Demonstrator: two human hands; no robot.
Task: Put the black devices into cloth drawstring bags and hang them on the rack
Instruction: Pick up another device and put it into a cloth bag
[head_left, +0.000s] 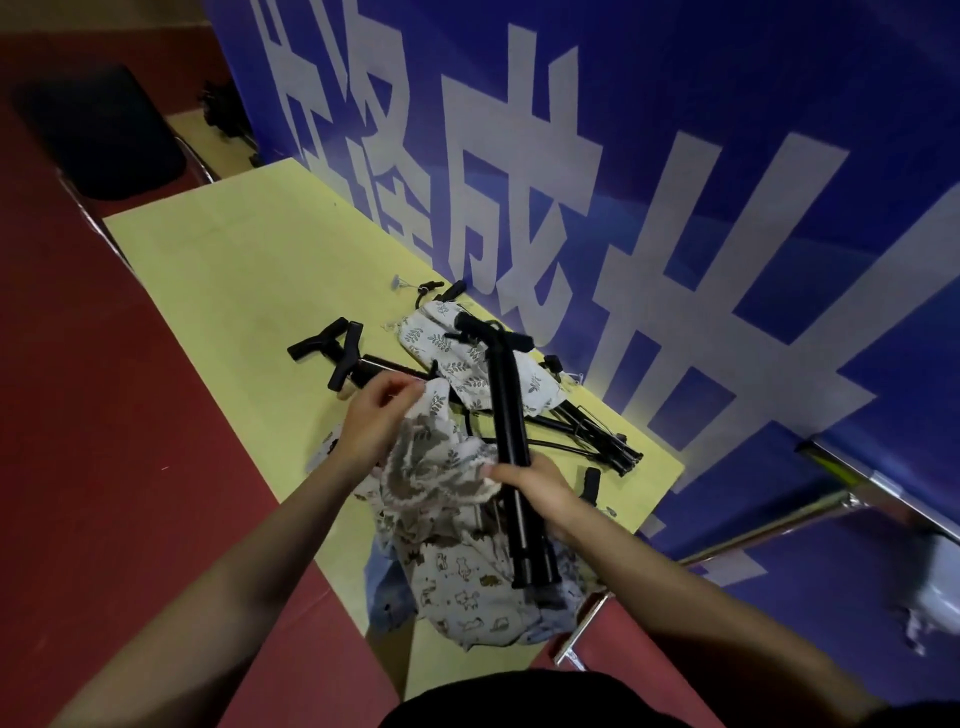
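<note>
Right hand (540, 493) grips a folded black device (506, 441) upright above the tabletop (218, 260), presumably for bagging. Left hand (374, 421) fingers pinch the leaf-print bag (436, 467) at its edge, apparently seeking the mouth. Other devices (353, 358) lie behind.

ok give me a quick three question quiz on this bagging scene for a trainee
1. True or false: the right hand grips a folded black device.
2. What does the left hand pinch? A) a leaf-print cloth bag B) a cable C) a chair
3. Fill in: more black devices and another leaf-print bag lie on the yellow ____.

Key: 1 true; 2 A; 3 table
</note>
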